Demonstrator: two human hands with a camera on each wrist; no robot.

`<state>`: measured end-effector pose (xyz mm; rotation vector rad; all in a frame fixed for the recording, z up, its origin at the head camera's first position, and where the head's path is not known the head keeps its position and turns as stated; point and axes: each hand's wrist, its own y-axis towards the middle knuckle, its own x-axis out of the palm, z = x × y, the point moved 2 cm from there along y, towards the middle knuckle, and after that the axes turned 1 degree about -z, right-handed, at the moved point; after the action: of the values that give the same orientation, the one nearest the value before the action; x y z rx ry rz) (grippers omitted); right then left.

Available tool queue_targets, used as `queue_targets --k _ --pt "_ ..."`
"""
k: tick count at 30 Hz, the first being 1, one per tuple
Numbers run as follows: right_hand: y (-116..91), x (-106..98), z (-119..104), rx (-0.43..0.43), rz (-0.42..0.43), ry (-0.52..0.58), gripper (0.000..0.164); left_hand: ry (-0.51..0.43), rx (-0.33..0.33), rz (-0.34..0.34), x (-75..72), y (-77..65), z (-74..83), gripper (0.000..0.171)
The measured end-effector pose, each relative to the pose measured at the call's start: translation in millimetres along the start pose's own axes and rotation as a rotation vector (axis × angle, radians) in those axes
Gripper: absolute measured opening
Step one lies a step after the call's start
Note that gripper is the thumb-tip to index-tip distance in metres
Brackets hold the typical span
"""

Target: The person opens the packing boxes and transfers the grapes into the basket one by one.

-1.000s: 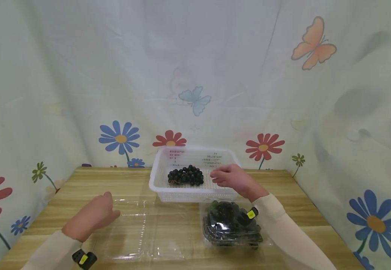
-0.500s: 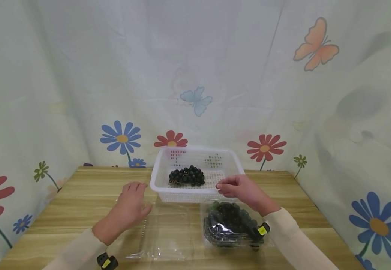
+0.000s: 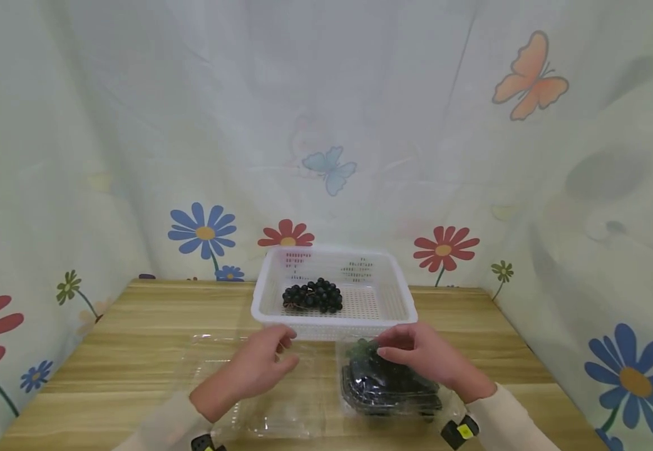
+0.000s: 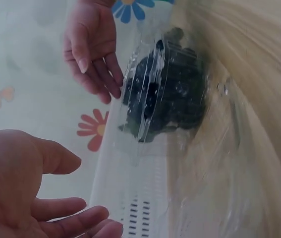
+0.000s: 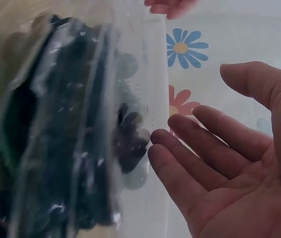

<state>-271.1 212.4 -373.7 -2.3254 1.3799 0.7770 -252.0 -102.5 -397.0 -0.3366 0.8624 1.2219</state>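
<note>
A clear plastic clamshell box [image 3: 385, 388] packed with dark grapes stands on the table at the front right. Over its far side hovers my right hand [image 3: 430, 357], fingers loosely bent and holding nothing; in the right wrist view its fingers [image 5: 199, 148] lie spread near the box. My left hand [image 3: 255, 366] is above an open, see-through clamshell box [image 3: 281, 413] left of the full one. Its palm and relaxed fingers [image 4: 76, 218] hold nothing in the left wrist view. Behind both hands, a bunch of dark grapes [image 3: 313, 295] lies in a white plastic basket [image 3: 329, 329].
The wooden table [image 3: 151, 351] reaches back to a flower-printed curtain [image 3: 326, 94] that hangs behind it and along both sides. The basket stands close to the table's back edge. A second half of the clear box [image 3: 202, 351] lies flat on the left.
My left hand has moved right, across the see-through box. The right hand has come back from the basket to above the full box. The basket and its grapes stay put.
</note>
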Motion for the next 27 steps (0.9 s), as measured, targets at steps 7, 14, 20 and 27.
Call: queue_targets --k 7,14,20,27 --pt "-24 2 8 -0.137 -0.02 -0.098 0.045 -0.177 0.03 -0.11 17.7 -0.6 10.1 0.034" --pt "-38 13 11 -0.261 0.042 -0.425 0.052 -0.367 -0.046 -0.172 37.5 -0.9 18.4 0.037" --pt "-42 20 6 -0.247 0.034 -0.56 0.059 -0.45 -0.077 -0.174 50.9 -1.0 18.1 0.042" --pt "-43 21 4 -0.282 0.037 -0.645 0.055 -0.502 -0.134 -0.192 61.0 -4.0 17.6 0.044"
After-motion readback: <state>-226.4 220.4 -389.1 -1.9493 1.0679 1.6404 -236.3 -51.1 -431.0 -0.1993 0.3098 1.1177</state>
